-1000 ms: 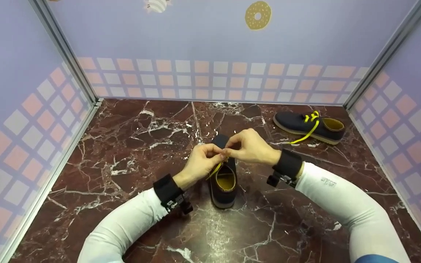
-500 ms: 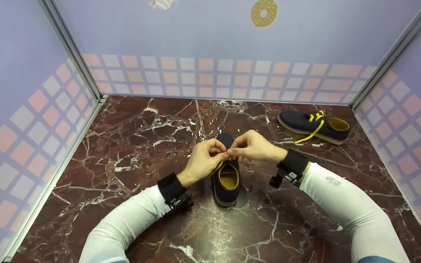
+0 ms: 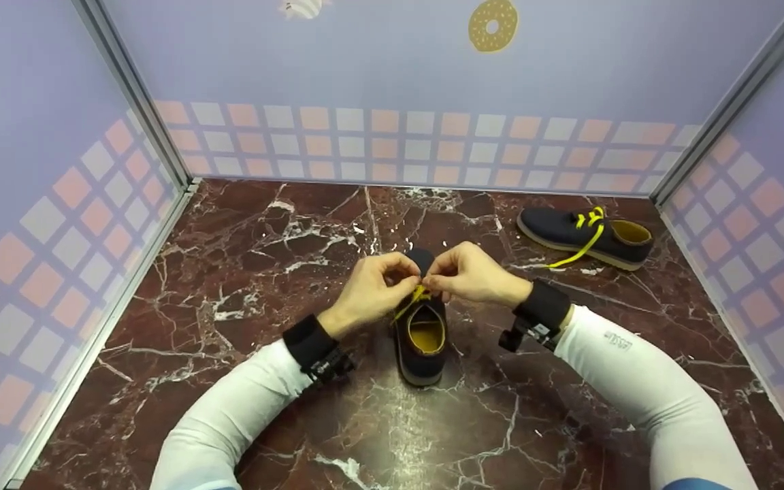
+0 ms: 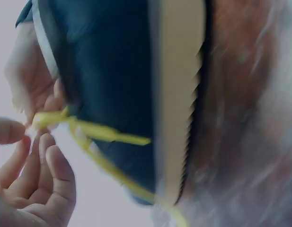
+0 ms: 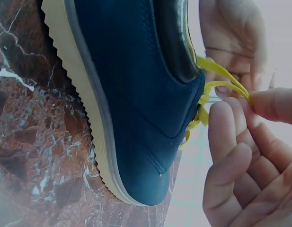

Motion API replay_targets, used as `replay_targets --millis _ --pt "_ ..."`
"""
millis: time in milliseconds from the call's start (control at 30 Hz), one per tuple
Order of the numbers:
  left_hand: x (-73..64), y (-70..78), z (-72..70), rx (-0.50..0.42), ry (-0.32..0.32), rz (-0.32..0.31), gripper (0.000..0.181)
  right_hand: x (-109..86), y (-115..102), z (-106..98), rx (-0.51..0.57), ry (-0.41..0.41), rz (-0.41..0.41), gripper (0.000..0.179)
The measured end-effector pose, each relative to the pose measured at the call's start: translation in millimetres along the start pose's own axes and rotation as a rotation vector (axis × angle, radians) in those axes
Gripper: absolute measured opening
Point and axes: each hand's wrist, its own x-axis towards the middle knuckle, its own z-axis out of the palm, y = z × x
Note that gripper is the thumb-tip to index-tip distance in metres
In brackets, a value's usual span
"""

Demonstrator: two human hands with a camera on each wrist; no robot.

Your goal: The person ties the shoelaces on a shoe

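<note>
A dark navy shoe [image 3: 422,364] with a mustard inside stands on the marbled surface, toe pointing away, between my hands. Its yellow shoelace [image 5: 221,71] rises from the eyelets to my right hand [image 3: 477,275], which pinches it between thumb and index finger. My left hand [image 3: 375,289] meets the right one above the tongue, thumb and index fingertip together at the lace. In the left wrist view, one free end of yellow lace [image 4: 117,137] hangs across the shoe's side, and a longer strand drops past the sole. Both hands partly hide the lacing in the head view.
A second navy shoe [image 3: 555,228] lies at the back right, its yellow lace [image 3: 586,248] trailing onto the dark red marbled surface [image 3: 283,231]. Lilac panels [image 3: 392,61] with a checked border enclose the back and both sides.
The head view has shifted slightly. My left hand has turned and lifted a little, uncovering more yellow lace at the tongue. The right hand keeps its pinch nearly in place.
</note>
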Motion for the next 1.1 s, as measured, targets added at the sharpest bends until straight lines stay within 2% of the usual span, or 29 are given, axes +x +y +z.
replay_targets --millis 100,233,333,433,600,700,833,967,1100 --pt "2.3 0.4 -12.1 0.157 -0.058 -0.004 0.023 -0.4 -1.3 1.9 -0.011 -0.002 -0.015 0.018" --pt "1.2 -1.0 -18.5 0.416 -0.158 -0.056 0.035 -0.5 -1.7 2.7 -0.016 0.005 -0.014 0.017" --pt "-1.3 -2.8 -18.8 0.552 -0.205 -0.097 0.031 -0.4 -2.3 2.7 -0.017 0.013 -0.018 0.016" --pt "-2.8 -4.7 -19.8 0.613 -0.211 -0.115 0.02 -0.7 -3.2 2.6 -0.024 0.025 -0.032 0.015" --pt "-3.7 -10.3 -20.6 0.637 -0.212 -0.093 0.008 -0.9 -4.0 3.7 -0.055 0.045 -0.05 0.015" --pt "-4.7 -12.2 -21.8 0.642 -0.201 -0.077 0.009 -1.1 -4.1 4.7 -0.071 0.048 -0.054 0.015" --pt "-4.9 -9.8 -25.2 0.62 -0.169 -0.088 0.009 -1.8 -4.0 5.1 -0.067 0.053 -0.049 0.014" --pt "-3.4 -3.3 -28.7 0.541 -0.144 -0.114 0.01 -2.4 -4.7 4.4 -0.06 0.052 -0.043 0.015" --pt "-2.0 4.4 -30.5 0.403 -0.123 -0.132 0.015 -2.4 -4.9 4.1 -0.064 0.053 -0.04 0.015"
